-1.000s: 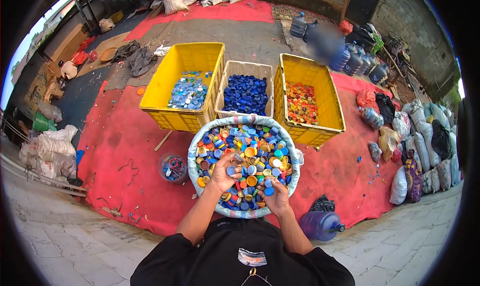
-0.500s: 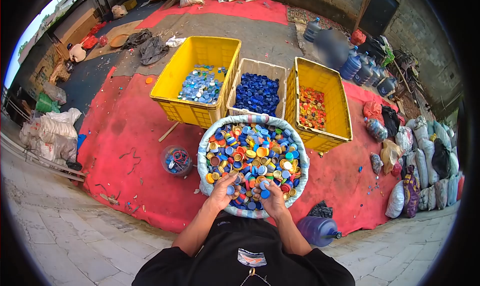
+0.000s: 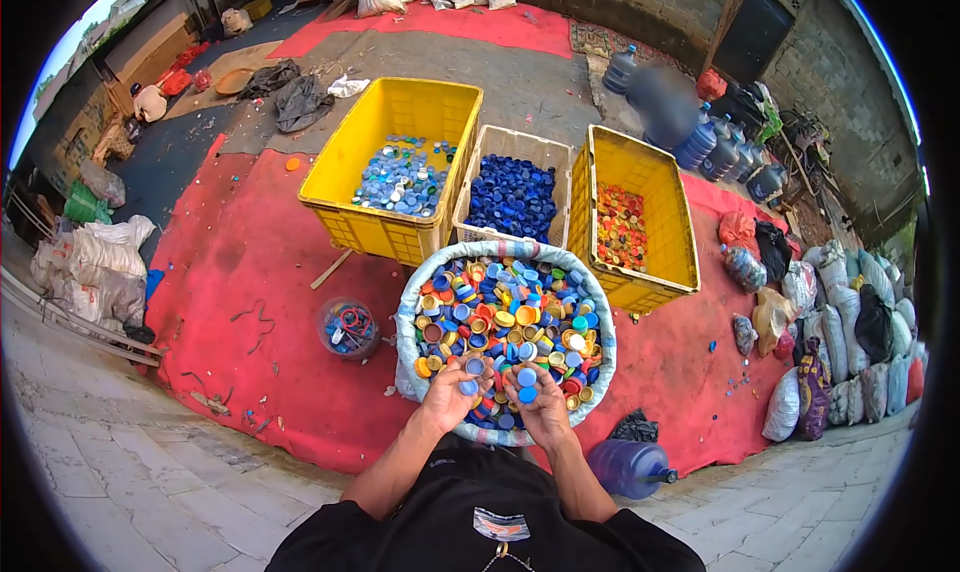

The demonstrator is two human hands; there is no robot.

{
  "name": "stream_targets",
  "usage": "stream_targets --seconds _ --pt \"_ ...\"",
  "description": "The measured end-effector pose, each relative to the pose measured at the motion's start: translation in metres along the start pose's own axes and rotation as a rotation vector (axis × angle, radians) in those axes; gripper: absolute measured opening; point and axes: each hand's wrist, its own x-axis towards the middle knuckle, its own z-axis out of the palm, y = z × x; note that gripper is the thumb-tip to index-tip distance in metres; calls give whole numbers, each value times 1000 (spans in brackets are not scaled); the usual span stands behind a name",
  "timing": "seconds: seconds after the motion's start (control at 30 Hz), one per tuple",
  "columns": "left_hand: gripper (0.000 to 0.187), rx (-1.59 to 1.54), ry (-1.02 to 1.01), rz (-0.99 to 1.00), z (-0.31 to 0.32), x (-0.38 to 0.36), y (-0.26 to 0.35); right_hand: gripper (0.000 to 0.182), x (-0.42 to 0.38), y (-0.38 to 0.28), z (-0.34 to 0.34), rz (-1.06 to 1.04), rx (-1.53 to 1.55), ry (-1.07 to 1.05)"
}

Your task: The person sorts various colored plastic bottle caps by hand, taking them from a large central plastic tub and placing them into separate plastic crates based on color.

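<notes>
Both hands are over a round basket with a cloth-wrapped rim (image 3: 407,322), heaped with mixed-colour bottle caps (image 3: 505,307). In my left hand (image 3: 447,402), at the basket's near left side, light-blue bottle caps (image 3: 473,368) sit between curled fingers. My right hand (image 3: 545,412) is just beside it, palm partly up, with blue bottle caps (image 3: 527,379) in its fingers. Past the basket are a yellow crate (image 3: 375,227) with light-blue and clear caps, a whitish crate (image 3: 510,234) with dark-blue caps, and another yellow crate (image 3: 640,287) with red and orange caps.
A small clear tub (image 3: 348,329) with odds and ends stands left of the basket on the red mat (image 3: 250,372). A big water bottle (image 3: 630,466) lies near right. Filled sacks (image 3: 850,322) line the right side; more sacks (image 3: 95,272) are at left.
Both hands have lifted slightly off the heap and turned more palm-up, and the blue caps in them show more plainly. The view has shifted slightly.
</notes>
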Motion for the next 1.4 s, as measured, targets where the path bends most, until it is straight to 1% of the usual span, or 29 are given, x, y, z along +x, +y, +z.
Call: stream_targets --seconds 0.03,0.07,0.1,0.23,0.5,0.6,0.63,0.73,0.77,0.8,0.87,0.9,0.93,0.97,1.0,1.03,1.07,1.1,1.13,1.2,1.23,1.27,1.3,1.33,1.4 --pt "41 -12 1 27 3 -3 0 79 3 2 -2 31 37 0" --pt "44 -24 2 57 3 -6 1 78 4 3 0 41 30 2" --pt "54 -10 -12 77 -3 -6 2 77 2 3 8 52 24 2" --pt "62 -70 55 88 -13 -10 12 71 9 13 19 121 63 -40" --pt "56 -62 113 172 -19 -16 57 67 41 30 50 178 10 -99" --pt "55 -70 74 203 -26 -9 76 65 61 31 66 169 -13 -132" --pt "55 -69 115 214 -26 -7 81 65 69 32 71 170 -18 -144" --pt "56 -74 91 234 -27 0 100 65 87 31 91 178 -47 -168" --pt "56 -105 112 246 -26 5 107 66 94 32 95 186 -45 -169" --pt "56 -86 81 249 -24 10 117 66 101 33 99 195 -42 -168" --pt "55 -42 17 258 -19 29 146 66 122 24 125 218 -148 -157" --pt "52 -1 -68 291 -16 50 168 64 143 17 142 208 -146 -211" --pt "49 40 -150 317 -10 72 193 62 168 9 164 155 -178 -269" --pt "46 64 -142 397 4 92 219 61 190 -2 189 90 -168 -363" --pt "42 89 -139 478 18 109 243 54 214 -8 209 -16 -219 -400" --pt "40 93 -27 478 26 122 263 54 234 -13 224 -41 -187 -309" --pt "38 97 86 477 29 130 277 62 242 -16 237 -92 -201 -222" --pt "42 147 131 476 24 133 283 66 241 -17 240 -129 -205 -182" --pt "43 154 155 500 26 125 281 70 241 -18 242 -166 -209 -141" --pt "45 164 208 541 19 100 256 70 222 -15 226 -198 -294 -157" --pt "45 159 239 523 -1 94 244 69 206 -8 209 -209 -335 -159" --pt "46 152 274 503 -27 89 229 68 207 4 176 -191 -392 -165" --pt "44 143 299 472 -46 81 215 64 182 3 168 -119 -475 -91" --pt "43 134 320 442 -61 71 200 63 171 10 145 -102 -513 -90" --pt "33 110 393 398 -77 51 171 58 138 19 112 -73 -591 -66"
